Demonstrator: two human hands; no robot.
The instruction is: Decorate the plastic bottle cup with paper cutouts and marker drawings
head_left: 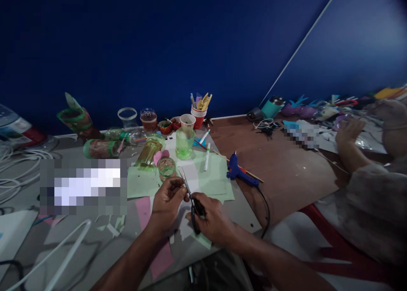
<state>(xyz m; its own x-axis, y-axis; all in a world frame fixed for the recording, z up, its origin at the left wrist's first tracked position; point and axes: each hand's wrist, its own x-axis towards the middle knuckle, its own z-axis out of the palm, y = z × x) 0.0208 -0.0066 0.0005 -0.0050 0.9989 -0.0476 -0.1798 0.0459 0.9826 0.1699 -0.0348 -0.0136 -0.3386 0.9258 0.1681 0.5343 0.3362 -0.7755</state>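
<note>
1. Black-handled scissors [191, 197]: were between both hands.
2. Right hand [212, 218]: was clamped on the scissors' handles.
3. Left hand [167, 202]: fingertips were pinched together beside the blades; contents indiscernible.
4. Blue glue gun [239, 172]: lay at right.

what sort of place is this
Most likely a craft workspace: a blue glue gun lies out, the right hand holds scissors, and pale green paper is spread nearby.
</note>
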